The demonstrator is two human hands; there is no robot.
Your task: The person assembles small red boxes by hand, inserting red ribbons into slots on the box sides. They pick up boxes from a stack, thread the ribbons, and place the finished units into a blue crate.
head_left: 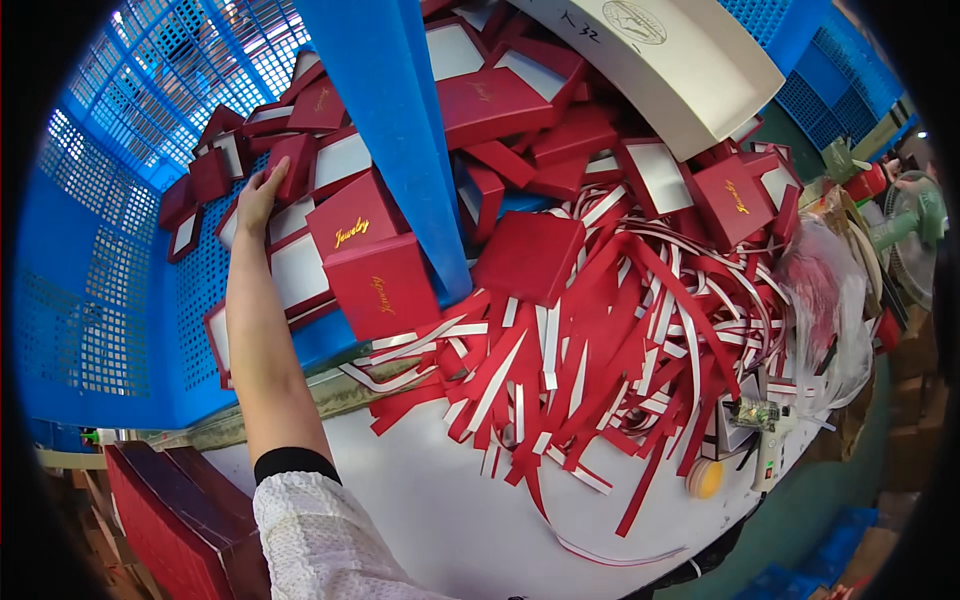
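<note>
In the blue basket (160, 370), the left hand (258, 202) touches a red box (295, 165), whether its grip pinches one cannot tell, and light pressure should prevent dents.

Left arm (268, 350) extended forward, nearly straight; left hand (257, 203) angled slightly rightward, partly hidden.

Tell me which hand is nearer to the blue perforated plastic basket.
Left. The left hand reaches into the blue perforated plastic basket, beside a red rectangular box; the right hand is out of view.
</note>
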